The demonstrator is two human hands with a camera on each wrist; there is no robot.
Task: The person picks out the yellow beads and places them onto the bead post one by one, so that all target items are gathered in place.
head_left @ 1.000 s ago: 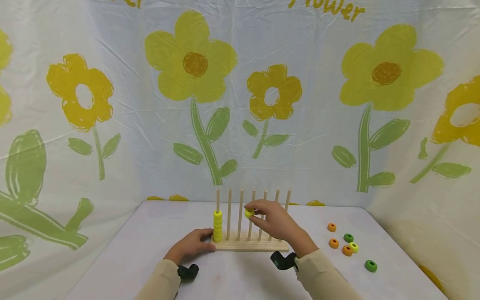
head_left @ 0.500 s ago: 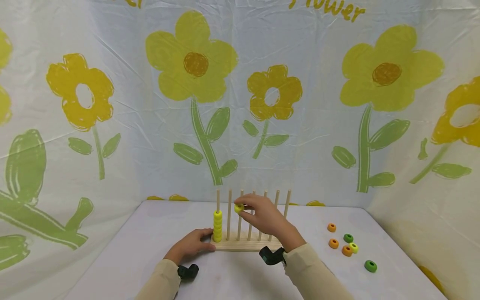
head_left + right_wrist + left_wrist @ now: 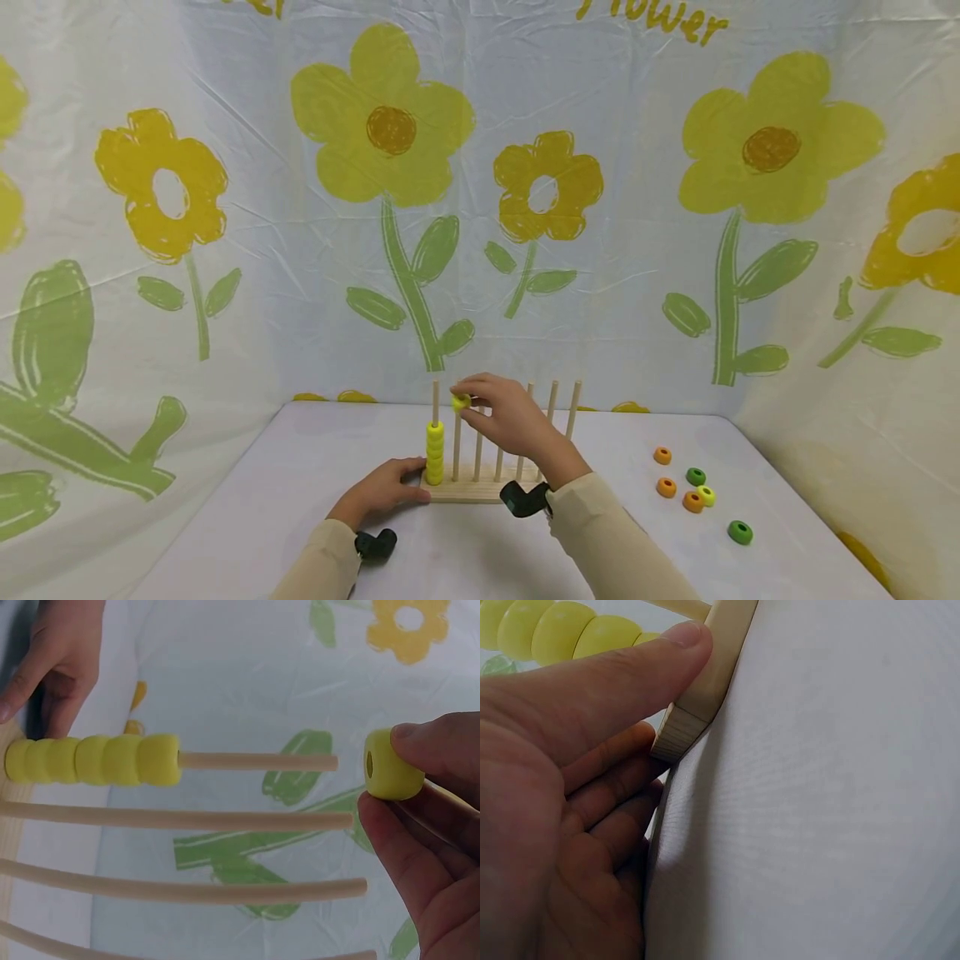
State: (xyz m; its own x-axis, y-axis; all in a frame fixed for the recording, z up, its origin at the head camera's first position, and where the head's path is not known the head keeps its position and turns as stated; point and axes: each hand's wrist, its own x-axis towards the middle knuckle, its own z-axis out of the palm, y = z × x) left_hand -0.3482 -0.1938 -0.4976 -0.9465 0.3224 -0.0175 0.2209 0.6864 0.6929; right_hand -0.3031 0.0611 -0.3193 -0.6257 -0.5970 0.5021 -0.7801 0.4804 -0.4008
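Observation:
A wooden peg rack (image 3: 468, 494) with several upright rods stands on the table. Yellow beads (image 3: 435, 454) are stacked on its leftmost rod, whose top part is bare. My left hand (image 3: 381, 492) holds the left end of the base; in the left wrist view the thumb (image 3: 660, 664) lies along the wood and the fingers are at its end face. Between thumb and fingers, my right hand (image 3: 510, 419) pinches one yellow bead (image 3: 396, 769). In the right wrist view the bead is just beyond the tip of the leftmost rod (image 3: 259, 762), apart from it, its hole facing the rod.
To the right on the white table (image 3: 600, 533) lie loose beads: orange ones (image 3: 666, 487), green ones (image 3: 740, 532) and a yellow one (image 3: 706, 496) against an orange one. A flower-printed cloth (image 3: 600, 317) hangs behind and at the sides.
My right hand has moved left and up along the rods with the yellow bead, from the middle rods toward the left ones. The left hand and the rack have stayed put.

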